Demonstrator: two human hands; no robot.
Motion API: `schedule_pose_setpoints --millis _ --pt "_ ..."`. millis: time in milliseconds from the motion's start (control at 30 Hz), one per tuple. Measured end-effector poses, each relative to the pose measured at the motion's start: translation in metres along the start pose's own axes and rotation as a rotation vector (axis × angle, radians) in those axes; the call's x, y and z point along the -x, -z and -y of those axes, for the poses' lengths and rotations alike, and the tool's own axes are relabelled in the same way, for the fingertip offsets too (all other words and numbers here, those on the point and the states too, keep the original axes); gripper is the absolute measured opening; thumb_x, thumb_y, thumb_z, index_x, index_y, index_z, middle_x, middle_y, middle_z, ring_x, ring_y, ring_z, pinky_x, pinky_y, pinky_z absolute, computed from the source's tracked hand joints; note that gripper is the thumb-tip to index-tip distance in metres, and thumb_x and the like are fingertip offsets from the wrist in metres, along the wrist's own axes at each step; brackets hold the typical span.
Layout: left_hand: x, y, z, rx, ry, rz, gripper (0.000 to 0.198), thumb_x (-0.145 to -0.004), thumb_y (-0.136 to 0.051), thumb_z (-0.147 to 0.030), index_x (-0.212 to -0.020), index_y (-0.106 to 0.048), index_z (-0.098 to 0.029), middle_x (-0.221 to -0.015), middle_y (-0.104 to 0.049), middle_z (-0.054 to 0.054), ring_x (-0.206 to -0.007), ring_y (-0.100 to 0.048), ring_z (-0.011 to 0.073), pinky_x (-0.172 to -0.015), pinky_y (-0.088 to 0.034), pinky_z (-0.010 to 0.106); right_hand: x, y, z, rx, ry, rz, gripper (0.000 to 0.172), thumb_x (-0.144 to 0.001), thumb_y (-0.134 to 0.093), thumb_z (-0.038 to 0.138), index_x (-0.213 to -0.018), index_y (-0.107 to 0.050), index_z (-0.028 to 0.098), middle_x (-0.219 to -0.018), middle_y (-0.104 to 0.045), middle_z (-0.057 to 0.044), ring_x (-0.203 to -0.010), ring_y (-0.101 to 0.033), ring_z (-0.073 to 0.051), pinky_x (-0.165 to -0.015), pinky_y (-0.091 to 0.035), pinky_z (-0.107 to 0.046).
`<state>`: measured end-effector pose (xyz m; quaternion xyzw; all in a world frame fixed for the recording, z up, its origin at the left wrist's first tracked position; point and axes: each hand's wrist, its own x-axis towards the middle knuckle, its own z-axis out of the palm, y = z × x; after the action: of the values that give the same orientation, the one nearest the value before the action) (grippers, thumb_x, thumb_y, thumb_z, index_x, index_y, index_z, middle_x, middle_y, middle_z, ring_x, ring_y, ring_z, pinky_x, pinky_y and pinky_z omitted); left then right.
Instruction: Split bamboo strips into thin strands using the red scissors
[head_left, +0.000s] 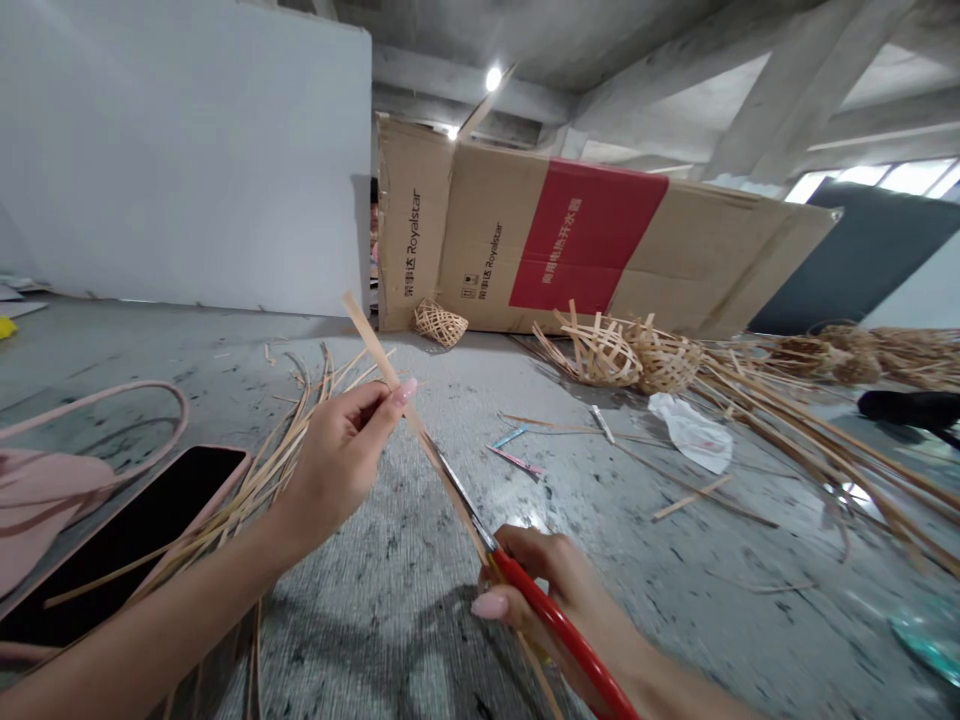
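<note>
My left hand (pixel 337 470) pinches a long, flat bamboo strip (pixel 382 360) between thumb and fingers, and the strip runs diagonally down to the right. My right hand (pixel 544 590) grips red-handled scissors (pixel 562 630). Their metal blades (pixel 457 495) lie along the strip's lower part, touching it or very close to it. Under my left forearm, a loose bunch of thin bamboo strips (pixel 255 500) fans out across the grey floor. The hand hides part of the bunch.
A black phone in a pink case (pixel 120 540) and a pink bag (pixel 37 510) lie at left. Small woven baskets (pixel 600 355) and bamboo strips lie ahead, before a large cardboard sheet (pixel 585 240). A person (pixel 373 225) shows partly behind it.
</note>
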<state>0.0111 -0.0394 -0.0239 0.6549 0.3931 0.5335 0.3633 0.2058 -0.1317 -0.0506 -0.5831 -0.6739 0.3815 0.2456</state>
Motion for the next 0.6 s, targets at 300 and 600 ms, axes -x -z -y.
schedule_pose_setpoints --millis 300,600 --pt "-0.002 0.0 0.001 -0.004 0.008 -0.016 0.035 -0.089 -0.053 -0.038 -0.059 -0.046 -0.021 -0.053 -0.025 -0.007 -0.049 -0.024 0.0104 -0.046 -0.017 0.03 -0.006 -0.006 -0.011 0.001 0.052 -0.046 0.062 -0.067 -0.053 0.083 -0.057 -0.041 0.023 -0.056 -0.035 0.006 -0.054 -0.035 -0.015 -0.05 -0.026 -0.027" --pt "-0.008 0.004 0.002 0.052 0.064 -0.012 0.035 -0.09 -0.05 -0.042 -0.062 -0.051 -0.021 -0.047 -0.031 -0.007 -0.042 -0.024 0.0095 -0.04 -0.018 0.027 -0.003 -0.003 -0.01 0.069 0.027 -0.061 0.063 -0.065 -0.055 0.084 -0.054 -0.042 0.023 -0.053 -0.042 0.003 -0.053 -0.037 -0.016 -0.051 -0.027 -0.029"
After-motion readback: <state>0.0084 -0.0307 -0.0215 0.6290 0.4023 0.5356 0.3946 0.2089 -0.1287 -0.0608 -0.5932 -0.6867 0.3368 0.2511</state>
